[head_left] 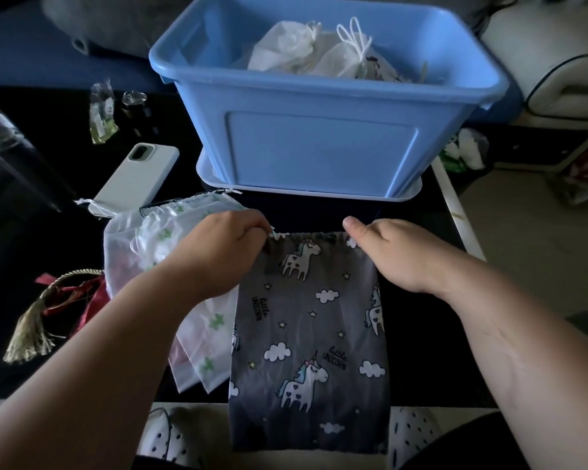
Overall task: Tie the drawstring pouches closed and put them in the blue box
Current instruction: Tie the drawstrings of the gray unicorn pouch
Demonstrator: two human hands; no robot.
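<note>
A grey unicorn-print drawstring pouch (309,334) lies flat on the dark table, its lower end hanging over the near edge. My left hand (218,249) pinches its top left corner and my right hand (387,252) pinches its top right corner at the gathered hem. To the left lies a stack of white pouches with green clovers (170,239), partly under my left forearm. The blue box (319,130) stands just beyond the pouch on its lid, with tied white pouches (319,52) inside.
A phone in a white case (136,178) lies left of the box. A red pouch with a gold tassel (48,310) sits at the far left. A small clear packet (101,113) and a dark bottle lie further back. The table's right edge (455,212) runs close to my right hand.
</note>
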